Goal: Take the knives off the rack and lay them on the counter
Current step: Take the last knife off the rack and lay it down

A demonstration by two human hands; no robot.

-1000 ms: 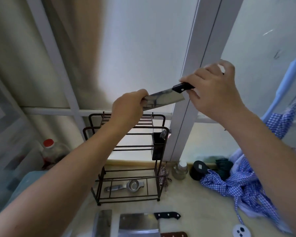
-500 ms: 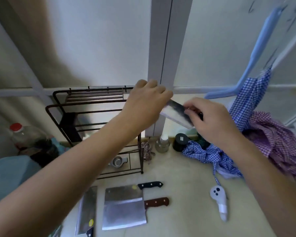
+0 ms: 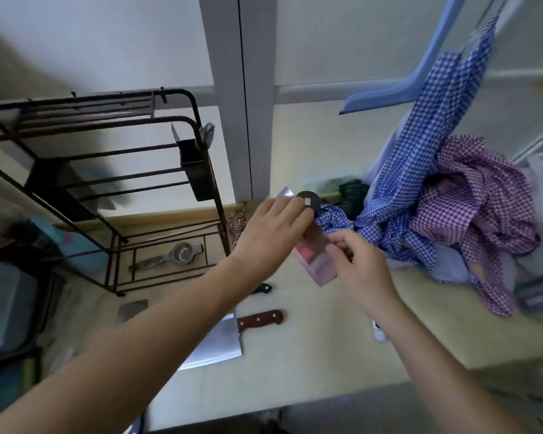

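Note:
Both hands hold one knife [image 3: 314, 261] low over the counter [image 3: 295, 355], right of the black wire rack [image 3: 107, 170]. My left hand [image 3: 273, 227] grips the far part of its blade and my right hand [image 3: 355, 264] covers the handle end. The blade tilts, its shiny face toward me. On the counter lie a cleaver with a brown handle [image 3: 259, 319], a second knife of which only a black handle tip [image 3: 262, 289] shows, and a third blade [image 3: 132, 310] partly hidden under my left forearm. I see no knives in the rack's top slots.
A metal squeezer [image 3: 170, 256] lies on the rack's bottom shelf. Blue and purple checked cloths [image 3: 436, 214] pile up at the right, beside a black lid [image 3: 309, 198]. A white object [image 3: 379, 333] peeks out under my right wrist. The counter's front edge runs below.
Both hands have brought the knife down from above the rack toward the counter, to the right of the rack. The view has tilted downward.

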